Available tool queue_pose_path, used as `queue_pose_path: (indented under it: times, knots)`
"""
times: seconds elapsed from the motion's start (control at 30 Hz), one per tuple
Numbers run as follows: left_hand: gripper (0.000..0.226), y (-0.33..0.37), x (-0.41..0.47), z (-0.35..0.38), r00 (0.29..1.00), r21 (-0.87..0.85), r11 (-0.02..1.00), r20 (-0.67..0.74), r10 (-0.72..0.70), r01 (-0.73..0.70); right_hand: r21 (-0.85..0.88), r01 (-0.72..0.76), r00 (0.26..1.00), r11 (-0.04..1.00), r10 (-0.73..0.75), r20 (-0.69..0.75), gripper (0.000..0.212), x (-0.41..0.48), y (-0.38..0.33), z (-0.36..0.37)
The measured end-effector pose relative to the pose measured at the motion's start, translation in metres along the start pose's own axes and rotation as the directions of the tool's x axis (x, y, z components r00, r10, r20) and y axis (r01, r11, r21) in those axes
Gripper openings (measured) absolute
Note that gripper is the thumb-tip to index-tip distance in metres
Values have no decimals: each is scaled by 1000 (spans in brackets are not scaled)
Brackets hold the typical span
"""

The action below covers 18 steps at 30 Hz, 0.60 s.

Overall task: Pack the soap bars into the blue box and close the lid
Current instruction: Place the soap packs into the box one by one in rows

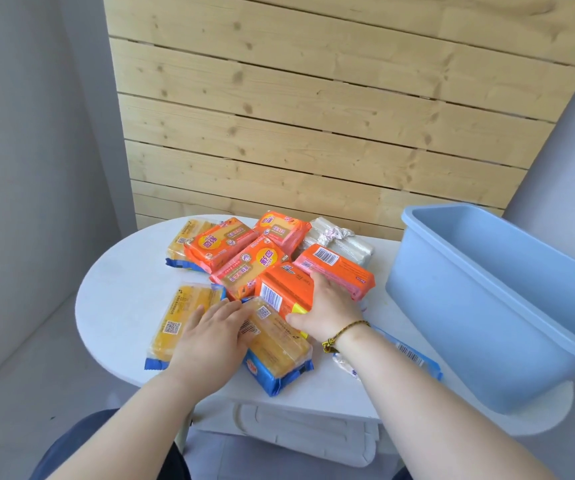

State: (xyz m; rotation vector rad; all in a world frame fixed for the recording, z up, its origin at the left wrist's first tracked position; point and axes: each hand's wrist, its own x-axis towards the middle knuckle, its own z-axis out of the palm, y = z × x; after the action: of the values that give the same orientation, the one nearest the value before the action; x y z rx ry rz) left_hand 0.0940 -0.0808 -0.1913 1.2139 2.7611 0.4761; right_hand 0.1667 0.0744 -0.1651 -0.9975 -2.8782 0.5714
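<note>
With the blue box [480, 306] open and empty at the table's right, nothing was packed yet. My left hand [210, 337] lay flat on a yellow soap bar [275, 344], gripping nothing; my right hand [327, 306] spread over an orange bar [286, 289], fingers not closed. Best to pinch one bar by its long edges: wrappers looked slippery, pile overlapped.

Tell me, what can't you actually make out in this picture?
All head view:
- Blue box: right end cut off by the frame edge; floor hidden by its near wall; no lid seen.
- Flat packet: partly under the right hand's forearm.
- Soap bars: lower ones covered by upper ones.
- Wrapper print: too small.
</note>
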Motion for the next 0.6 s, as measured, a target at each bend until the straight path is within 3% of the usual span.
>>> queue_pose_path:
  times: [0.07,0.13,0.27,0.43,0.53,0.6]
  knots:
    - [47,-1,0,-1,1000,-39,999,-16,6,-7,83,15,999,996,-11,-42,78,-5,4,0]
    - [52,0,2,-6,998,-190,982,-55,-15,4,141,52,995,989,-38,-98,78,-11,9,-3]
    - [74,9,11,-27,993,-687,725,-112,-25,-59,274,159,978,949,-115,-172,83,-24,21,-25]
    - [101,35,32,-63,974,-824,546,-32,222,-152,393,302,953,869,-278,-117,84,-43,29,-80]
    - [82,59,36,-80,931,-890,421,-14,364,-177,427,337,937,839,-343,-67,83,-48,33,-114]
    - [69,77,39,-87,925,-874,412,-99,367,-257,377,330,936,865,-353,-9,87,-47,39,-137]
